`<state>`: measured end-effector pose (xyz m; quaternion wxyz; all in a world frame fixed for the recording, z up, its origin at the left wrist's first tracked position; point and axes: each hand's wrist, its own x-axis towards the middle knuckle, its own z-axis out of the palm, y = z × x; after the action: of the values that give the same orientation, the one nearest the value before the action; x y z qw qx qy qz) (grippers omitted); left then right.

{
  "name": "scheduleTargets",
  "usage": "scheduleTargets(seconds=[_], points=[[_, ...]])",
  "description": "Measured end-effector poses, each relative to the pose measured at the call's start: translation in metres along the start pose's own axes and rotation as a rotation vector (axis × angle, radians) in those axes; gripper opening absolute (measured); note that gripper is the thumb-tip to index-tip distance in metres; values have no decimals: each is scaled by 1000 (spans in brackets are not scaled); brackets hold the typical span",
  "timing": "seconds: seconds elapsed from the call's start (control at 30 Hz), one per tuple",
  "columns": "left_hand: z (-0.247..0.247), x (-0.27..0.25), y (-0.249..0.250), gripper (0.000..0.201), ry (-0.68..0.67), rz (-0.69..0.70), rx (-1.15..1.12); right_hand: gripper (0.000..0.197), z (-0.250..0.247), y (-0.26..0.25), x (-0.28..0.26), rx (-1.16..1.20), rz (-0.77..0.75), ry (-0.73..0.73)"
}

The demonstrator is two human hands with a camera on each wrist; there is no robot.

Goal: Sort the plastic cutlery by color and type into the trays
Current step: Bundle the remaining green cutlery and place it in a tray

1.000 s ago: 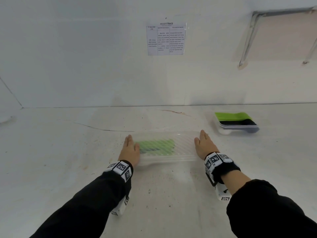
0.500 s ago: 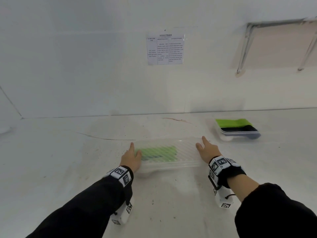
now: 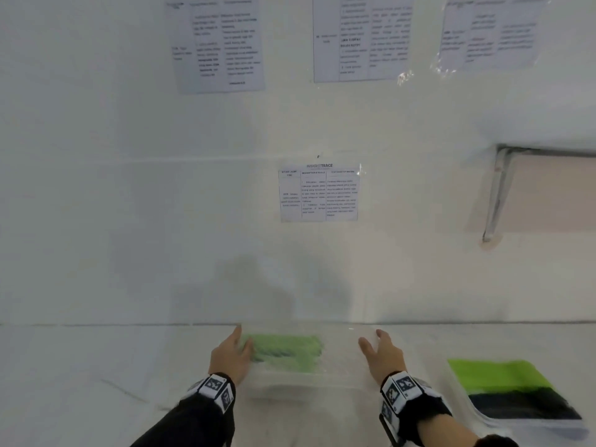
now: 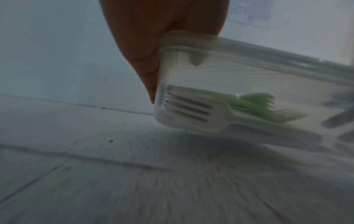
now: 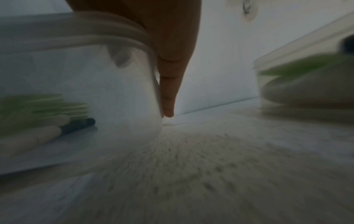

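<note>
Your hands flank a clear plastic tray (image 3: 306,379) on the white table (image 3: 80,382), the left hand (image 3: 229,356) and right hand (image 3: 383,358) pressed flat-fingered against its two short ends, wide apart. Inside lie green cutlery (image 3: 287,350), a white fork (image 4: 193,110) and a dark piece (image 5: 78,125). A second tray (image 3: 516,391) of green and black cutlery sits just right. The thin tray looks light, flexible and slick; hold it under the rim at both ends, level, or the loose pieces will likely slide.

Second tray (image 3: 516,391) motion-blurred, its cutlery types unreadable
</note>
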<state>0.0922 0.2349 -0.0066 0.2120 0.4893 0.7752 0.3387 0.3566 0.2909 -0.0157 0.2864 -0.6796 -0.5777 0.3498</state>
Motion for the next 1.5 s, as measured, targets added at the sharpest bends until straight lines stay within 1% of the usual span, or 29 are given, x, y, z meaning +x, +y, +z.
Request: scheduleTargets(seconds=[0.1, 0.23, 0.43, 0.53, 0.6, 0.73, 0.8, 0.87, 0.93, 1.0, 1.07, 1.13, 1.2, 1.27, 1.33, 1.4, 1.47, 1.5], points=[[10, 36, 1, 53, 14, -30, -31, 57, 10, -6, 35, -22, -7, -3], [24, 58, -6, 54, 6, -66, -30, 57, 18, -8, 61, -48, -1, -16], [31, 59, -9, 53, 13, -102, -67, 58, 20, -6, 65, -59, 11, -50], [32, 57, -10, 46, 71, -92, -48, 56, 16, -3, 55, -75, 2, -79], [35, 50, -12, 46, 73, -80, -24, 58, 15, 1, 47, -94, -25, -93], [48, 16, -12, 55, 26, -74, -3, 56, 7, 10, 24, -156, -88, -98], [52, -3, -9, 58, -23, -55, 101, 53, -1, 15, 11, -183, -107, -108], [54, -20, -3, 60, -68, -45, 240, 53, -7, 22, -5, -215, -130, -147], [58, -37, 7, 61, -109, 6, 322, 55, -14, 30, -19, -253, -172, -180], [68, -57, 22, 63, -158, 96, 380, 54, -25, 37, -30, -274, -232, -177], [85, -76, 38, 65, -231, 194, 404, 50, -42, 43, -36, -213, -285, -122], [106, -95, 57, 65, -304, 264, 404, 45, -64, 50, -39, -105, -308, 13], [134, -112, 80, 63, -348, 306, 356, 43, -95, 62, -36, -34, -284, 160], [164, -127, 106, 58, -373, 321, 232, 43, -132, 83, -28, -36, -231, 253], [193, -138, 133, 54, -384, 278, 93, 44, -170, 109, -15, -149, -167, 331], [216, -145, 159, 52, -382, 192, -14, 46, -208, 138, -3, -337, -68, 395], [235, -151, 179, 52, -367, 89, -115, 48, -244, 166, 7, -488, 54, 412], [244, -152, 186, 53, -362, 44, -152, 49, -260, 179, 12, -529, 111, 404]])
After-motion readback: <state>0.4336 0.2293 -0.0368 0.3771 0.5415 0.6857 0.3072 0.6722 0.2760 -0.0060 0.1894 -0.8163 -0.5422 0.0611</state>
